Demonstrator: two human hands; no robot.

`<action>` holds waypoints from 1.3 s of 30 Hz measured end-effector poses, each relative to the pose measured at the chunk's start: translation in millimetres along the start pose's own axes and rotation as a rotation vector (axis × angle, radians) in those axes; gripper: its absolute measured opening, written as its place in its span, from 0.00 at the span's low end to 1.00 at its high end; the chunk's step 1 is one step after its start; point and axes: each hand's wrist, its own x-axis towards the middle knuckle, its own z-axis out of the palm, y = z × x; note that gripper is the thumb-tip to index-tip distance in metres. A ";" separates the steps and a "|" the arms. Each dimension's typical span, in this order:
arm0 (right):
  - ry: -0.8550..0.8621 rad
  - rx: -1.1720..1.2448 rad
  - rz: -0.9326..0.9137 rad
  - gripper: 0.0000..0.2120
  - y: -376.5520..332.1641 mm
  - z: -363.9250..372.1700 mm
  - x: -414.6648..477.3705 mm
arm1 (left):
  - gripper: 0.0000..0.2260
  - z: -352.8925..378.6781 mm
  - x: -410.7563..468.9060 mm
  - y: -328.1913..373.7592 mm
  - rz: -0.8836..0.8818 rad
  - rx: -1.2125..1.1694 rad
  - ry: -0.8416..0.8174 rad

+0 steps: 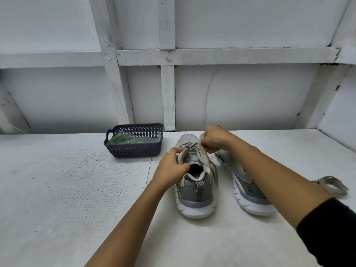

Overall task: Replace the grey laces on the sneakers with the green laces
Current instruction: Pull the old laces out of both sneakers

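On the rough white tabletop (67, 199), the left hand (170, 169) grips a grey mesh sneaker (194, 191) steady while the right hand (215, 139), at twelve o'clock, pinches its flat grey lace (189, 145).

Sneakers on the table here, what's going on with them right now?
A person is working on the grey lace of the sneaker nearer the basket. The left hand holds its side by the eyelets while the right hand pinches the lace higher up. The other sneaker sits beside it, with a loose grey lace on the table past it. The green laces lie in the basket, not yet used.
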 end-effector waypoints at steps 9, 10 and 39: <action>0.532 0.007 -0.143 0.09 6.1 -18.0 19.0 | 0.23 0.0 -1.0 -0.6 -0.004 -0.014 -0.024; 0.542 0.005 -0.144 0.09 6.3 -19.9 17.7 | 0.24 -0.5 -1.3 -0.4 -0.005 -0.017 -0.024; 0.505 -0.109 -0.188 0.19 25.8 53.6 -51.3 | 0.15 -32.0 70.9 27.2 -0.030 0.041 -0.238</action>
